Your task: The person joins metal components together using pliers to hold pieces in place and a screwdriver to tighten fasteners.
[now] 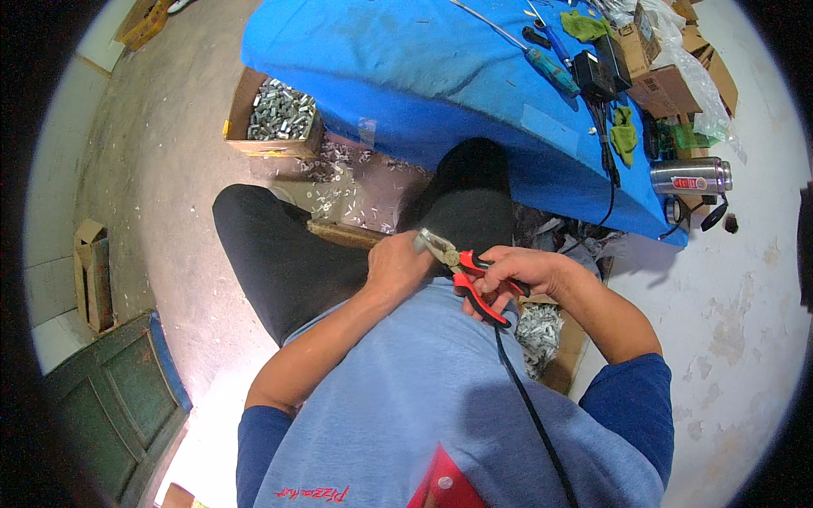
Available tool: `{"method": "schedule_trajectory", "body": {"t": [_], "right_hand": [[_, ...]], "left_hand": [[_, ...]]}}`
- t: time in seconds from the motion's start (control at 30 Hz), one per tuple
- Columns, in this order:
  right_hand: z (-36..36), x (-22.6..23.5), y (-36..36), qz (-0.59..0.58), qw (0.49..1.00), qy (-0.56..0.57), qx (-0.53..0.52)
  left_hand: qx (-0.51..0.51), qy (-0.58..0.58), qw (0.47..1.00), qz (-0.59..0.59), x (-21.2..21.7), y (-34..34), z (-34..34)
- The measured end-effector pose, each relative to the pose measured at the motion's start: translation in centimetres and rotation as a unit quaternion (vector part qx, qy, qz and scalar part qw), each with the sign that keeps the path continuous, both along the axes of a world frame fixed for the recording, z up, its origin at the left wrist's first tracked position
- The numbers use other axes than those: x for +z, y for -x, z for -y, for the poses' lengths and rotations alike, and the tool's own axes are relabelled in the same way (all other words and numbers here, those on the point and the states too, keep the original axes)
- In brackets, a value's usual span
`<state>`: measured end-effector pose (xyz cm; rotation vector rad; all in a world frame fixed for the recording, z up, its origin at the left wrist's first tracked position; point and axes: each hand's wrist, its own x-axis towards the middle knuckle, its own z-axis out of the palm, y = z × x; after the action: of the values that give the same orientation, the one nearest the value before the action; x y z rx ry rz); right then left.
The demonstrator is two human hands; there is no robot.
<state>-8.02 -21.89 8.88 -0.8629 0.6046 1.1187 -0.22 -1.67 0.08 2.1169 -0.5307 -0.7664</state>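
Pliers (pixel 455 261) are held above the lap, tips pointing forward and left. Both forearms reach inward with elbows bent. The right hand (pixel 518 273) is wrapped around the red handles; the left hand (pixel 400 264) is curled at the tips, pinching a metal piece (pixel 420 240) that its fingers partly hide. Beyond the pliers is the blue worktop (pixel 398 63), a knee partly under it; forward-left, a box (pixel 284 148) of metal parts; just to the right, a bag of white bits (pixel 540 332).

Red-and-black pliers handles (pixel 486 311), blue table cover (pixel 364 59), black trousers (pixel 269 254)
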Motion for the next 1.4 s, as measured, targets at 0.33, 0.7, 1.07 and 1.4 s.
{"method": "schedule_trajectory", "body": {"t": [0.33, 0.7, 1.07, 1.4], "right_hand": [[-0.5, -0.4, 0.2, -0.009, 0.998, -0.017, -0.055], [-0.2, -0.6, 0.6, -0.003, 0.999, -0.020, -0.039], [0.6, 1.0, -0.5, 0.003, 1.000, -0.016, 0.015], [0.6, 1.0, -0.7, 0.010, 0.999, -0.027, 0.017]], "left_hand": [[0.046, 0.000, 0.998, 0.037, 0.3, -0.2, 0.0], [0.044, 0.063, 0.997, 0.012, 0.4, -0.2, 0.0], [0.049, 0.123, 0.990, -0.046, -0.1, -0.1, -0.5], [0.036, 0.134, 0.990, -0.003, -0.8, -0.1, -0.5]]}}
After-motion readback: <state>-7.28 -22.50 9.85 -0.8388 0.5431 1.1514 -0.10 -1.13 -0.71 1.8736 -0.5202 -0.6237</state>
